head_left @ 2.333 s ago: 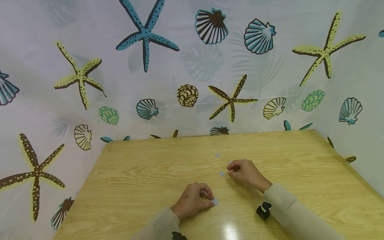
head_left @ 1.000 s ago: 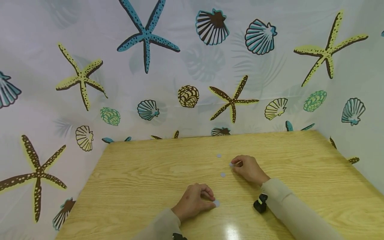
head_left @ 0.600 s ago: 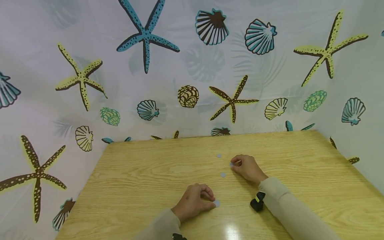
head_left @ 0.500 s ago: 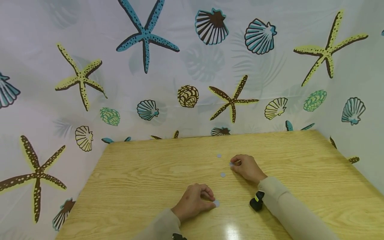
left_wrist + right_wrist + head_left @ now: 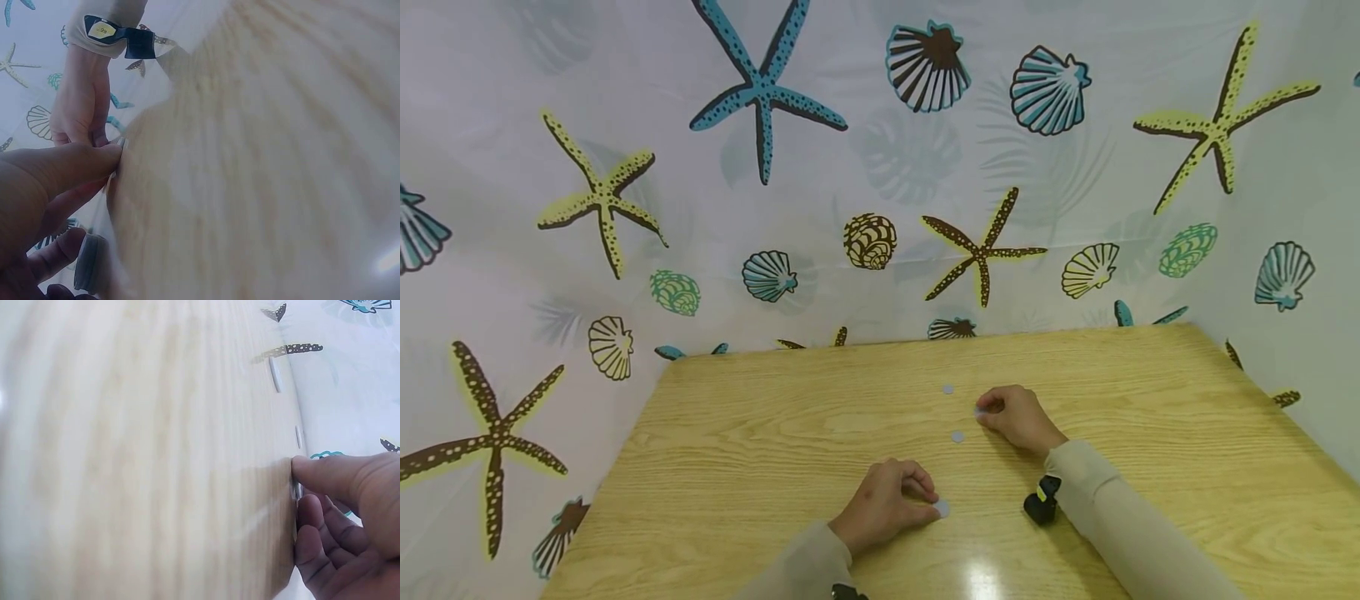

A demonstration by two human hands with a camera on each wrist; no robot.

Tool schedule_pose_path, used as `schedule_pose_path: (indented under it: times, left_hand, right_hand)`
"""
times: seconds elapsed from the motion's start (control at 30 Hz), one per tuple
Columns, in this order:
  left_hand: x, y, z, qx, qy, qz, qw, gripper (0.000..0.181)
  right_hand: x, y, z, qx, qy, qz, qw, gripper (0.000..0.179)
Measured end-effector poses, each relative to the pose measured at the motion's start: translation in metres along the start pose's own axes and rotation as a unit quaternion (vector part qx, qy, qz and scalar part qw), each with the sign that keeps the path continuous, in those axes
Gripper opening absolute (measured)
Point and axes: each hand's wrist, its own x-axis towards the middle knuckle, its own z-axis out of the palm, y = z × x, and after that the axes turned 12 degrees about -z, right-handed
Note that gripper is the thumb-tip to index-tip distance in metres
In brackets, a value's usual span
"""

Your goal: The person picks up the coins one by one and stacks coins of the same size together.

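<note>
My left hand (image 5: 886, 504) lies low on the table and pinches a small light-grey disc (image 5: 942, 507) by its edge. In the left wrist view, a thicker grey piece (image 5: 92, 264) sits against that hand's lower fingers; its kind is unclear. Farther back, my right hand (image 5: 1017, 417) pinches another grey disc (image 5: 980, 412) at the table surface, mostly covered by thumb and fingertips. Two more discs lie flat and untouched: one (image 5: 957, 437) just left of the right hand, one (image 5: 947, 389) behind it. From the right wrist they appear edge-on, the nearer disc (image 5: 275, 375) larger.
The wood-grain table (image 5: 760, 433) reaches a white cloth (image 5: 820, 300) printed with starfish and shells, which hangs at the back and both sides. A black wrist device (image 5: 1041, 500) hangs under the right cuff. Light glares near the front edge.
Over two seconds ago the right hand was a little nearer, beside the middle disc; it has moved back and now pinches the right-hand disc. During the last second both hands stay almost still.
</note>
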Motion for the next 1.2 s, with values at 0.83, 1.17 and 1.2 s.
schedule_pose_path:
  times: [0.83, 1.17, 1.2]
  left_hand:
    - [0.003, -0.001, 0.000, 0.011, 0.003, 0.018, 0.9998, 0.021]
    - [0.001, 0.000, 0.001, 0.023, 0.010, 0.015, 0.9996, 0.021]
    - [0.001, 0.000, 0.001, 0.024, 0.011, 0.015, 0.9995, 0.021]
  right_hand:
    - [-0.008, -0.010, -0.004, 0.013, -0.020, 0.009, 0.9997, 0.015]
    - [-0.021, -0.008, -0.008, 0.093, -0.014, 0.056, 0.9940, 0.024]
    - [-0.022, -0.009, -0.008, 0.102, -0.013, 0.060, 0.9929, 0.025]
